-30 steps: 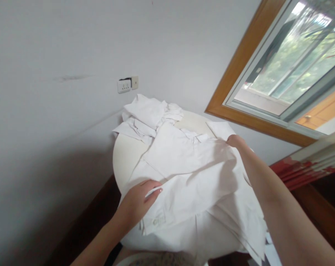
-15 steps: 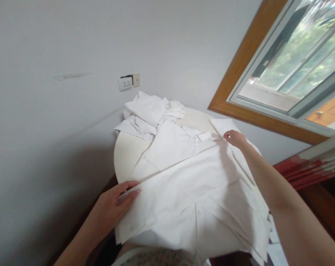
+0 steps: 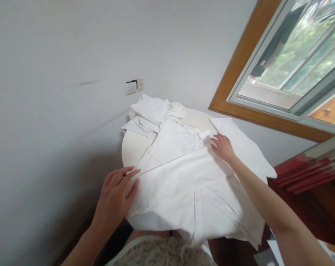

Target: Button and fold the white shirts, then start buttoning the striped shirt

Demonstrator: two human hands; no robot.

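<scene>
A white button shirt (image 3: 189, 184) lies spread over a small round cream table (image 3: 131, 149), its hem hanging off the near edge. My left hand (image 3: 116, 194) rests flat on the shirt's left edge, fingers apart. Near the collar, my right hand (image 3: 222, 146) presses flat on the far right part of the shirt. One fold line runs across the shirt between both hands. Neither hand grips the cloth.
A heap of crumpled white garments (image 3: 153, 112) sits at the table's far side against the grey wall. A wall socket (image 3: 131, 87) is above it. A wood-framed window (image 3: 283, 74) is at right, with red fabric (image 3: 300, 173) below it.
The folded-over front panel has been laid down flat. My left hand slid from pinching the edge to lying flat; my right hand let go and moved left onto the shirt near the collar.
</scene>
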